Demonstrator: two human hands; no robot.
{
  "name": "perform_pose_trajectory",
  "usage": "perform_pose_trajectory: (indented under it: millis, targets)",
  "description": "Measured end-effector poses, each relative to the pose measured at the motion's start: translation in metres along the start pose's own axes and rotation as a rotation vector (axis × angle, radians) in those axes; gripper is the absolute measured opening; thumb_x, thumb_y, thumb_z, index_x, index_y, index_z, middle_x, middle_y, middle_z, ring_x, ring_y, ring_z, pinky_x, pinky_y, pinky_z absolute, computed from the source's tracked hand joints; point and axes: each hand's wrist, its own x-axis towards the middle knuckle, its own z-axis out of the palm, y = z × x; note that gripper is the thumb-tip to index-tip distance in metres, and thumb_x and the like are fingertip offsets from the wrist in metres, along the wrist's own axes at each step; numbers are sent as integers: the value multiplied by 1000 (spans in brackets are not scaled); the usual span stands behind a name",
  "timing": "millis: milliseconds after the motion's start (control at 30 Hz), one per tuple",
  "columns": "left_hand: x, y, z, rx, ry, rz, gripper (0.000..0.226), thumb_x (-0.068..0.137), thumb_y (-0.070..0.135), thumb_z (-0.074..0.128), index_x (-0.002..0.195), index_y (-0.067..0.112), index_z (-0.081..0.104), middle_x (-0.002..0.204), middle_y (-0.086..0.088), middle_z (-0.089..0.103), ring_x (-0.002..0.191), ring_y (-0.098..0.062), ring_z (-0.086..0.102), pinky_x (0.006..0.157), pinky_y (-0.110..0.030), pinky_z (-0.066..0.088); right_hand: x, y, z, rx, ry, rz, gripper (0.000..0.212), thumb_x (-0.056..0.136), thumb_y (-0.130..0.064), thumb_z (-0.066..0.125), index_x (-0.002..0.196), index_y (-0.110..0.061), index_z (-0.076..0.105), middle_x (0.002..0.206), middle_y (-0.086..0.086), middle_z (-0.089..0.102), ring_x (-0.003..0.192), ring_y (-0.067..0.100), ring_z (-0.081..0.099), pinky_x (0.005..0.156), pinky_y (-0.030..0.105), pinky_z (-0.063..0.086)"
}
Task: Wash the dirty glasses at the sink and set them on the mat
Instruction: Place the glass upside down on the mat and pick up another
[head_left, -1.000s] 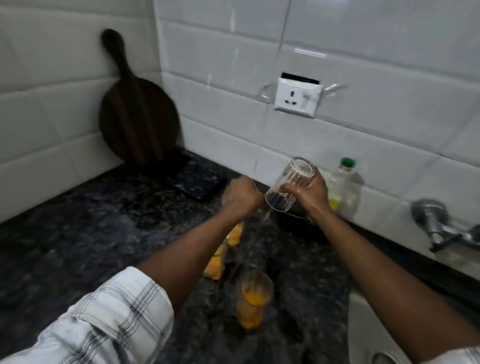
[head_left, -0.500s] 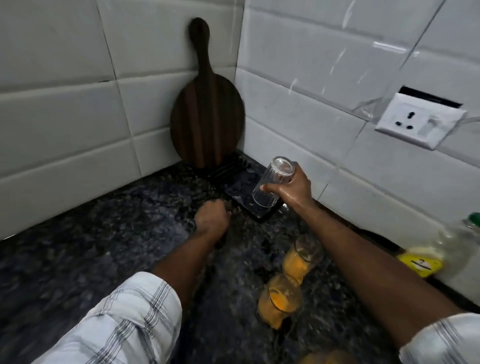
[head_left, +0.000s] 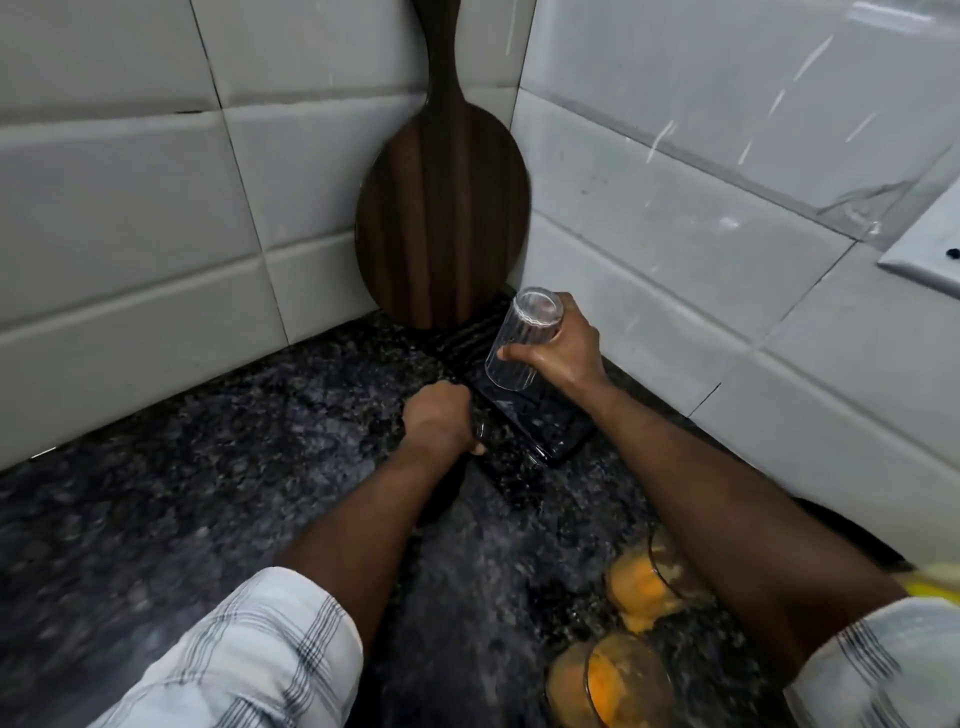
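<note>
One clear glass (head_left: 519, 343), upside down and tilted, is gripped round its side by the right hand (head_left: 563, 353) over the single black mat (head_left: 545, 431) in the corner. The left hand (head_left: 439, 423) is curled at the mat's near edge; whether it holds anything, I cannot tell. Two orange-stained glasses (head_left: 641, 584) (head_left: 618, 680) stand on the counter (head_left: 208, 467). Half a second ago the left hand lay short of the mat.

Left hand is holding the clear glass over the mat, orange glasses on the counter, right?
Not quite: the head view shows the right hand holding the clear glass over the mat; the left hand is at the mat's edge; the orange glasses are on the counter.
</note>
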Motion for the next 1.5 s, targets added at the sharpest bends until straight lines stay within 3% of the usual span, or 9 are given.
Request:
perform_pose_trajectory:
  millis: [367,600,767,900,1000,1100,1300,1400,1500]
  targets:
    - [8,8,-7,-5,-73,-37,66,67,27,92,123,9,63,125,-10,62,119,-29,60,85,-44,57,10,19,20,-64,-40,-19,77,47,-30,96,113,-22,55,103,-7,67,99,14,65,91,30,53]
    - [10,14,-10,-44,-64,-43,42,79,11,82,117,6,67,119,-12,66,114,-32,63,79,-47,58,15,23,23,-60,-78,28,84,48,-32,95,120,-23,53,114,-1,68,105,16,64,96,32,51]
    - [8,20,-10,-18,-67,-47,38,84,8,77,120,3,65,121,-13,65,113,-32,63,82,-48,58,14,18,18,-87,-212,141,91,62,-31,92,133,-15,38,128,5,59,117,21,56,90,22,42]
    - [-5,32,-3,35,-77,-60,41,90,10,66,131,6,60,137,-12,55,125,-37,54,90,-60,51,3,10,-3,-119,-346,199,100,69,-37,88,139,-11,22,133,7,53,121,23,53,99,31,43]
    - [-26,46,5,26,-46,-5,38,96,16,54,134,11,57,138,-8,54,126,-32,54,92,-50,50,-16,6,-29,-133,-350,232,85,79,-47,77,140,-14,27,129,1,51,113,18,52,92,28,41]
    - [-50,66,8,-76,5,114,34,96,21,53,128,10,60,132,-12,59,119,-31,59,89,-40,50,-43,3,-63,-303,-411,214,55,89,-56,60,125,-16,52,117,3,59,105,19,55,86,29,42]
    - [-120,116,-5,-180,-47,264,28,92,26,57,103,1,64,103,-18,71,95,-34,71,84,-40,58,-120,30,-134,-253,-395,252,37,102,-42,44,100,-11,64,96,2,68,87,20,65,84,31,52]
    - [-138,126,-8,-219,-250,271,31,95,14,48,88,-9,68,77,-19,74,60,-28,72,63,-36,63,-152,43,-159,-177,-369,319,34,105,-35,40,113,-9,60,105,5,66,88,21,63,78,33,51]
    - [-152,135,-2,-215,-394,283,39,96,17,43,87,-13,66,77,-26,73,57,-30,71,61,-36,60,-175,53,-170,-122,-391,355,19,104,-27,41,106,-22,59,109,7,65,80,15,59,65,29,44]
